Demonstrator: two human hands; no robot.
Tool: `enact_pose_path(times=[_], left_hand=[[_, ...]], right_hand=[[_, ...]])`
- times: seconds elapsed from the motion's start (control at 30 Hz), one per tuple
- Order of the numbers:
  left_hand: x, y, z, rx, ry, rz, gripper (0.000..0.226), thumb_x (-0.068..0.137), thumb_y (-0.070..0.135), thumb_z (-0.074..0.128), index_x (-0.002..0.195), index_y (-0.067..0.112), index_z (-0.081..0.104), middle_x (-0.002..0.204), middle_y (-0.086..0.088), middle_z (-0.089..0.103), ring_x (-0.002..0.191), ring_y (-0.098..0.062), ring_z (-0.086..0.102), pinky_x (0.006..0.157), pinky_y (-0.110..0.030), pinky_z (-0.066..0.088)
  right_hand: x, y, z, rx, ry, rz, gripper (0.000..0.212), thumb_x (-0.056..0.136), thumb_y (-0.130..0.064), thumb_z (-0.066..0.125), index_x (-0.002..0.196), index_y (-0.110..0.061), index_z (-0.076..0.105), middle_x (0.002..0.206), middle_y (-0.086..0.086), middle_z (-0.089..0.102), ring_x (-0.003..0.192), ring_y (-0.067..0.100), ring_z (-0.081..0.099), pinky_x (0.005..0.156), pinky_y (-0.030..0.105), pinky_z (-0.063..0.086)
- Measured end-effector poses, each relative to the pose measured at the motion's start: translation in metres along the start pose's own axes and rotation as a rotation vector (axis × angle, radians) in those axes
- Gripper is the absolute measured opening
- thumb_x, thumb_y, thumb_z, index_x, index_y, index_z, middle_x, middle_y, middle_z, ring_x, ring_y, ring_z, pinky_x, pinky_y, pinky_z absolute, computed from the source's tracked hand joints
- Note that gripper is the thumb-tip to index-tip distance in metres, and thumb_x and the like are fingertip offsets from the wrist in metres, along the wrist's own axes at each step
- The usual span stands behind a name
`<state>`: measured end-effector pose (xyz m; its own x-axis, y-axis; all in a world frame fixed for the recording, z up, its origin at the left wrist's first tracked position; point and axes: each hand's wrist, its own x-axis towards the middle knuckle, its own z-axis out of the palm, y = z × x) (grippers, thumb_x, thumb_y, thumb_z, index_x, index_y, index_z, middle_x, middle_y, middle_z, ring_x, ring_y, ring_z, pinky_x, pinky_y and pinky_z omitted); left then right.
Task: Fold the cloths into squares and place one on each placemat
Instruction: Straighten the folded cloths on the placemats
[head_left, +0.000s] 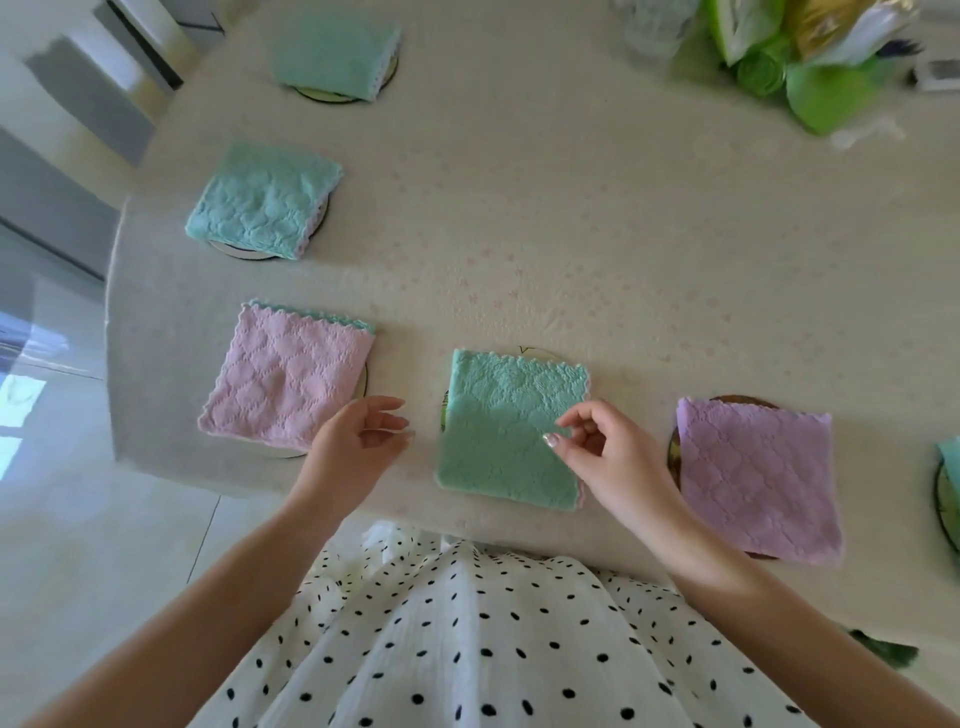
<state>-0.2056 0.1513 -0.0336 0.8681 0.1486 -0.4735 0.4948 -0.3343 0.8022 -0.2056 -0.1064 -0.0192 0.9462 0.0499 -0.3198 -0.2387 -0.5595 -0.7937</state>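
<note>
Round table (571, 234) | green cloth (498, 447) folded, on its placemat (530, 353) — between both hands | right hand (602, 452) nearer, over its right edge, fingers loosely curled, empty | left hand (358, 441) open, just beside

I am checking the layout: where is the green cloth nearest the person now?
In the head view, the green cloth lies on a placemat at the table's near edge, between two pink cloths, under the right hand.
</note>
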Motion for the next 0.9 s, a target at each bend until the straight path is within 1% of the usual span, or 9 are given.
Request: enact_pose_path(times=[0.07, 0.17, 0.27, 0.33, 0.47, 0.53, 0.6, 0.67, 0.9], left_hand=[[0.005, 0.001, -0.021, -0.026, 0.07, 0.016, 0.027, 0.083, 0.005, 0.066, 0.099, 0.026, 0.059, 0.087, 0.006, 0.065, 0.072, -0.002, 0.061, 0.07, -0.018, 0.048], [0.018, -0.004, -0.062, -0.039, 0.158, 0.018, 0.026, 0.084, 0.006, 0.063, 0.098, 0.028, 0.061, 0.089, 0.006, 0.066, 0.076, -0.009, 0.061, 0.065, -0.021, 0.05], [0.032, -0.016, -0.107, -0.024, 0.214, 0.033, 0.031, 0.081, 0.005, 0.065, 0.092, 0.034, 0.062, 0.091, 0.008, 0.068, 0.084, -0.014, 0.063, 0.077, -0.031, 0.049], [0.041, -0.026, -0.135, 0.028, 0.219, 0.052, 0.034, 0.08, 0.006, 0.067, 0.088, 0.039, 0.059, 0.092, 0.012, 0.066, 0.086, -0.013, 0.063, 0.08, -0.031, 0.048], [0.056, -0.049, -0.177, 0.199, 0.12, 0.021, 0.029, 0.081, 0.007, 0.067, 0.104, 0.024, 0.059, 0.096, 0.01, 0.062, 0.091, -0.015, 0.061, 0.082, -0.031, 0.048], [0.059, -0.059, -0.188, 0.23, 0.007, -0.028, 0.032, 0.083, 0.012, 0.066, 0.112, 0.02, 0.056, 0.097, 0.009, 0.062, 0.09, -0.015, 0.062, 0.069, -0.027, 0.047], [0.06, -0.063, -0.192, 0.238, -0.104, -0.044, 0.033, 0.084, 0.015, 0.065, 0.114, 0.022, 0.053, 0.093, 0.012, 0.062, 0.085, -0.01, 0.062, 0.061, -0.023, 0.043], [0.063, -0.064, -0.194, 0.241, -0.157, -0.026, 0.034, 0.084, 0.015, 0.065, 0.115, 0.021, 0.053, 0.09, 0.014, 0.061, 0.081, -0.007, 0.061, 0.062, -0.021, 0.043], [0.074, -0.062, -0.196, 0.208, -0.237, 0.018, 0.037, 0.077, 0.016, 0.074, 0.109, 0.02, 0.056, 0.085, 0.011, 0.058, 0.075, -0.01, 0.062, 0.068, -0.032, 0.053]], right_hand=[[0.004, -0.016, 0.015, 0.04, -0.028, -0.051, 0.013, 0.08, -0.025, 0.069, 0.087, -0.027, 0.059, 0.072, -0.01, 0.057, 0.063, 0.004, 0.052, 0.061, 0.015, 0.043], [0.01, -0.043, 0.045, 0.04, -0.086, -0.081, 0.016, 0.081, -0.024, 0.069, 0.095, -0.024, 0.061, 0.082, -0.008, 0.062, 0.071, 0.006, 0.057, 0.067, 0.018, 0.048], [0.017, -0.066, 0.08, 0.068, -0.09, -0.064, 0.021, 0.081, -0.022, 0.07, 0.1, -0.023, 0.061, 0.09, -0.009, 0.063, 0.076, 0.003, 0.058, 0.071, 0.014, 0.048], [0.021, -0.082, 0.104, 0.09, -0.1, -0.03, 0.021, 0.081, -0.02, 0.069, 0.1, -0.022, 0.061, 0.093, -0.008, 0.063, 0.078, 0.002, 0.058, 0.072, 0.013, 0.047], [0.025, -0.105, 0.152, 0.043, -0.141, 0.078, 0.027, 0.081, -0.026, 0.069, 0.105, -0.028, 0.057, 0.095, -0.013, 0.062, 0.085, 0.001, 0.06, 0.077, 0.019, 0.05], [0.024, -0.113, 0.171, 0.043, -0.129, 0.147, 0.03, 0.082, -0.027, 0.069, 0.107, -0.029, 0.054, 0.093, -0.014, 0.062, 0.084, -0.001, 0.06, 0.074, 0.017, 0.049], [0.024, -0.12, 0.185, 0.108, -0.083, 0.204, 0.031, 0.084, -0.022, 0.067, 0.111, -0.023, 0.053, 0.091, -0.013, 0.06, 0.079, -0.002, 0.056, 0.067, 0.008, 0.045], [0.025, -0.126, 0.193, 0.16, -0.021, 0.251, 0.031, 0.085, -0.013, 0.065, 0.113, -0.013, 0.052, 0.089, -0.004, 0.057, 0.071, 0.0, 0.05, 0.06, 0.002, 0.04], [0.028, -0.131, 0.207, 0.191, 0.07, 0.314, 0.033, 0.082, 0.002, 0.063, 0.113, 0.003, 0.051, 0.076, -0.004, 0.05, 0.067, 0.002, 0.046, 0.06, 0.003, 0.041]])
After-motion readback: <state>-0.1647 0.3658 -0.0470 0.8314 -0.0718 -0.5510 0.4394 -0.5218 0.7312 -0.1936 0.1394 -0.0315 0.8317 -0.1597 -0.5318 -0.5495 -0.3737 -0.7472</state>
